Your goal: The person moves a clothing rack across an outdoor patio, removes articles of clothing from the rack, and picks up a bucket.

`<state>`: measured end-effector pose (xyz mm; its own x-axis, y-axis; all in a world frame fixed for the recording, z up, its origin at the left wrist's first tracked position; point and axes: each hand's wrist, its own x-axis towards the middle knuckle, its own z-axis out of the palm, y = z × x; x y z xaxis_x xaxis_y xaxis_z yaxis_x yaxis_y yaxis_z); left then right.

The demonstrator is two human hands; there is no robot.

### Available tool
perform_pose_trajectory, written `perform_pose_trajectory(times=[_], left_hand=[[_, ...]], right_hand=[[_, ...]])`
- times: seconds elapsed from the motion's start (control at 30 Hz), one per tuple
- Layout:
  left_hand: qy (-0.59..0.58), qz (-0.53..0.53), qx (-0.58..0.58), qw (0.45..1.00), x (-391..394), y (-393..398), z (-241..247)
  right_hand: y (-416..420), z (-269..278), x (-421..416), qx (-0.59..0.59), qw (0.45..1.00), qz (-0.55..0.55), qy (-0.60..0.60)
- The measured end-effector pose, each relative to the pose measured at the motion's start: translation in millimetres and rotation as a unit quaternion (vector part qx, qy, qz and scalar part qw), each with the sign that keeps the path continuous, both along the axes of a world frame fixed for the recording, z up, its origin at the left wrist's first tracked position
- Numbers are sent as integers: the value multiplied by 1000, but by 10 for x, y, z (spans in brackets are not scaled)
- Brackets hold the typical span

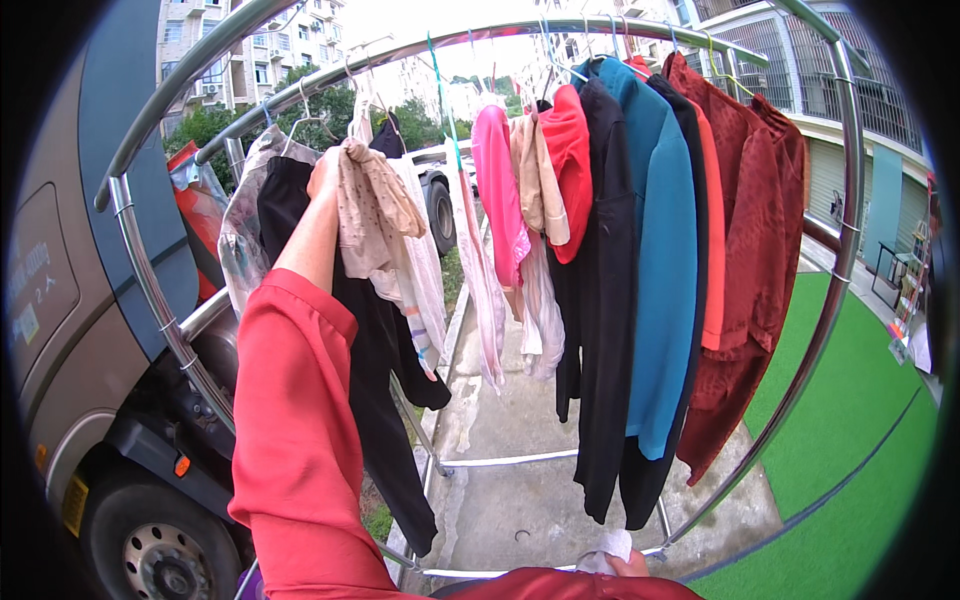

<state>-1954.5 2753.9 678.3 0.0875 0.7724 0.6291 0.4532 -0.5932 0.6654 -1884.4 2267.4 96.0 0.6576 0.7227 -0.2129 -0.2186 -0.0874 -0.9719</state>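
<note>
My left hand [324,176] is raised to the left part of a metal drying rack's upper rail [450,39]. It grips a beige dotted garment [371,202] bunched at the top, and the cloth hides most of the fingers. Black trousers [367,360] hang just below this hand, with a pale patterned garment [251,210] to their left. White cloth [420,277] hangs to the right of the beige garment. Low at the picture's bottom edge, my right hand [634,564] holds a crumpled white cloth [606,551], partly hidden by my red clothing.
Pink [499,187], teal [664,225] and dark red [739,247] garments hang on the rail's right part. A truck [112,247] stands close on the left. The rack's low bars [517,459] cross the concrete [517,510]. Green turf [832,420] lies to the right.
</note>
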Motion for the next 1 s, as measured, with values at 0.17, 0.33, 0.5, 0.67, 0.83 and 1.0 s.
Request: perform_pose_trajectory(times=[0.17, 0.33, 0.5, 0.67, 0.83, 1.0], left_hand=[[75, 85, 120, 986, 15, -802, -146], [132, 130, 129, 974, -135, -789, -44], [182, 135, 135, 965, -273, -731, 10], [50, 150, 372, 915, -376, -841, 100], [94, 333, 405, 846, -782, -883, 240], [205, 333, 190, 901, -1113, -608, 101]], right_hand=[[-16, -78, 11, -7, 999, -28, 14], [67, -270, 29, -41, 997, -12, 62], [145, -370, 60, -33, 995, -2, 90], [299, -177, 58, -35, 998, 35, 29], [336, -92, 48, -33, 999, 38, 2], [302, -111, -27, -27, 999, 42, -15]])
